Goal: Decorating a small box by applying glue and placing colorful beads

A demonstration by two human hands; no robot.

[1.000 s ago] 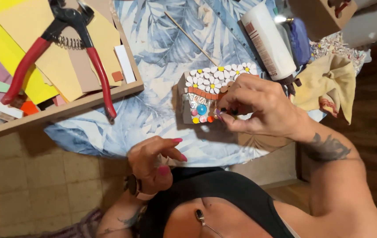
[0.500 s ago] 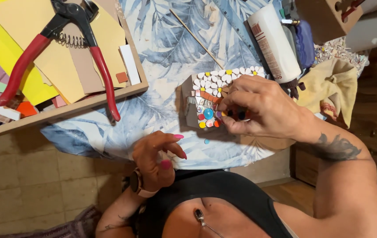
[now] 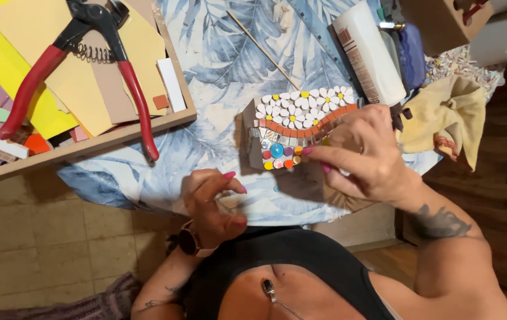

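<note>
On the leaf-print cloth covering the tabletop, near centre, stands a mosaic block: white petal tiles with yellow centres on top, an orange band below, then round beads in blue, red and orange. Right hand rests against the block's right side, its fingertips pinched together at the bead row; whether a small piece lies between them cannot be told. Left hand hovers just near of the block, fingers loosely curled, holding nothing visible.

The block looks stiff and fairly heavy for its bulk; the glued tiles appear brittle and their faces slick, so the bare side walls seem the safer place to take hold, judged from the surface alone.

Left and far, a wooden tray carries coloured paper sheets and red-handled nippers. Far right lie a white tube, a thin wooden stick and a yellow rag.

Hidden: the block's right and near faces behind the right hand; the tube's top is cut off.
</note>
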